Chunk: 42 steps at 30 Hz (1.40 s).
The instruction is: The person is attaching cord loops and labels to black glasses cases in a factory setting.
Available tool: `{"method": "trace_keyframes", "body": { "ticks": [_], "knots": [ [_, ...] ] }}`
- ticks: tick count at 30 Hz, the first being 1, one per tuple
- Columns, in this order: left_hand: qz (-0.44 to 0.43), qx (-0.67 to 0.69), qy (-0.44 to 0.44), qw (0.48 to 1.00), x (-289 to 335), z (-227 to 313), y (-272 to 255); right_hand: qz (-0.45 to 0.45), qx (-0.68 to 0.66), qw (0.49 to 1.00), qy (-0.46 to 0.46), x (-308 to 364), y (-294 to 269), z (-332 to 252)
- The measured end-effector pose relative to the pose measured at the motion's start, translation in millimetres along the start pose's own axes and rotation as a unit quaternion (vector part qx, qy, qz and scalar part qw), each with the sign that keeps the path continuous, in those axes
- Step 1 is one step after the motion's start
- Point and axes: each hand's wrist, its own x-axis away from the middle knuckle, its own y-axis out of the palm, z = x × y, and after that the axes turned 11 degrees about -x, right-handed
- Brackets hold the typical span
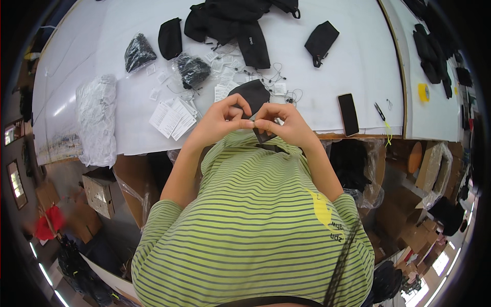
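At the table's near edge, my left hand (225, 118) and my right hand (284, 123) meet, thumbs and forefingers pinched together at one spot. Whatever lies in the pinch is too small and covered to make out. Just beyond the fingers rests a black fabric pouch (251, 93), partly hidden by my hands. A dark flat piece (263, 135) shows below my right hand; whether it belongs to the pouch I cannot tell. Close by are white printed cards (175, 118) and several thin black cords with small tags (294, 96).
Farther back lie black bags (225, 23), another black pouch (322, 42) and plastic bags of black items (139, 52). A crumpled clear plastic pile (97, 120) sits at left. Rightward are a phone (348, 114), small snips (379, 111) and yellow tape (423, 92). Cardboard boxes (99, 194) stand below.
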Motion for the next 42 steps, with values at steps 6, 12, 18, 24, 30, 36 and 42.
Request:
{"method": "trace_keyframes", "body": {
  "ticks": [6,12,18,24,30,36,42],
  "knots": [
    [-0.061,-0.169,-0.025,0.983,-14,10,9,0.208,-0.011,0.976,-0.067,13,-94,51],
    [-0.172,-0.395,0.076,0.899,-84,-28,8,0.499,0.506,0.686,0.156,101,-238,146],
    [-0.3,-0.617,0.267,0.677,-113,-90,5,0.511,0.497,0.698,0.07,106,-233,146],
    [-0.275,-0.685,0.354,0.573,-122,-95,-9,0.516,0.492,0.694,0.098,104,-230,150],
    [-0.232,-0.695,0.399,0.552,-118,-85,-25,0.553,0.406,0.717,-0.126,62,-149,122],
    [-0.227,-0.655,0.321,0.645,-82,-30,-32,0.22,0.111,0.963,-0.106,2,-35,88],
    [-0.058,-0.633,0.375,0.674,-35,12,-22,0.072,0.117,0.99,0.02,-16,-15,28]
  ]
}}
